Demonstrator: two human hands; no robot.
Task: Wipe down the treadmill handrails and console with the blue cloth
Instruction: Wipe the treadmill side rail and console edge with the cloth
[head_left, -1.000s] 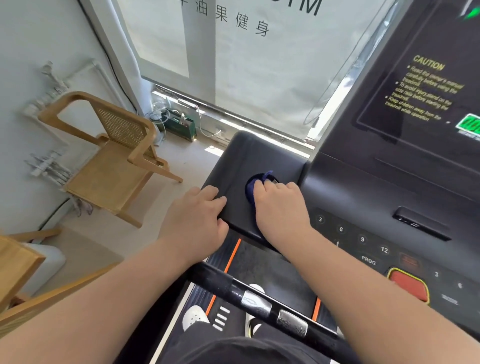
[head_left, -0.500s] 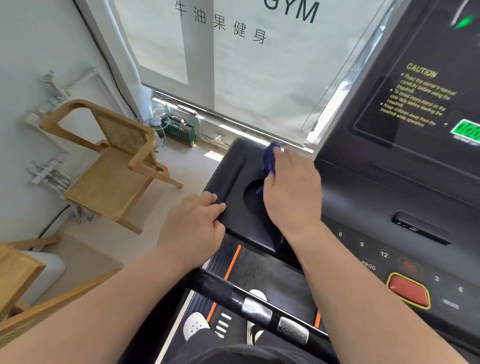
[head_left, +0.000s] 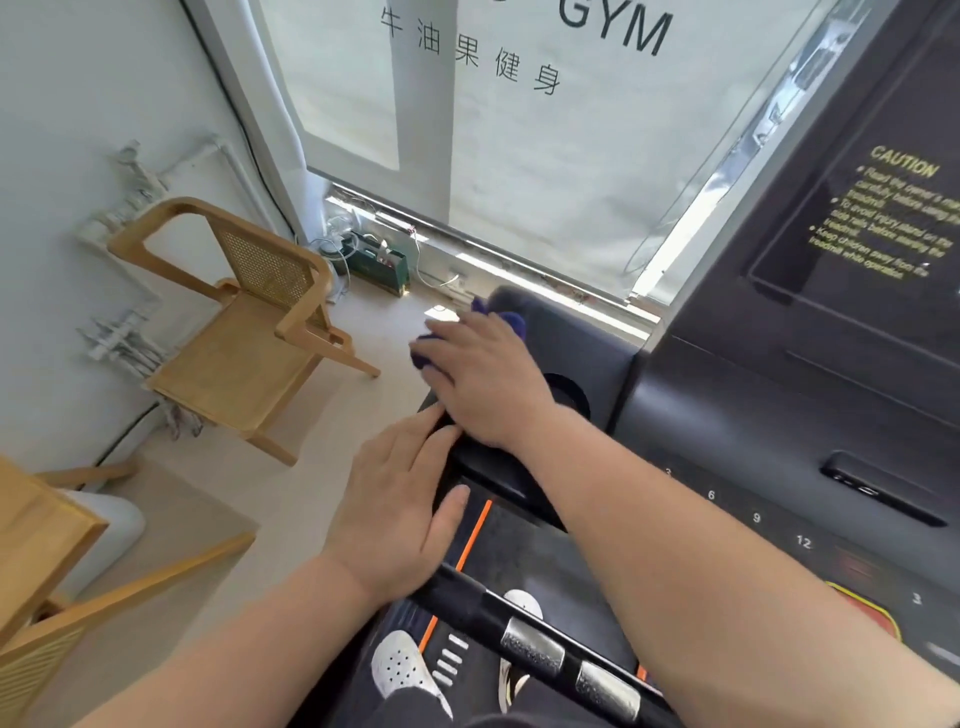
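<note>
One broad dark console (head_left: 779, 405) fills the right side, its left wing (head_left: 582, 338) holding a round cup well (head_left: 571, 400), with the handrail (head_left: 535, 649) crossing below. The left hand (head_left: 400, 499) rests flat on the wing's near corner, fingers straight, holding nothing. The right hand (head_left: 485, 384) lies at the wing's outer edge, fingers nearly straight, pressing the blue cloth (head_left: 511, 318) down rather than pinching it. With no real grasp so near the edge, the cloth could slide off onto the floor; the nearby buttons (head_left: 758, 519) could get pressed by accident. The cloth looks dark, soft and bunched, showing only beyond the fingers.
</note>
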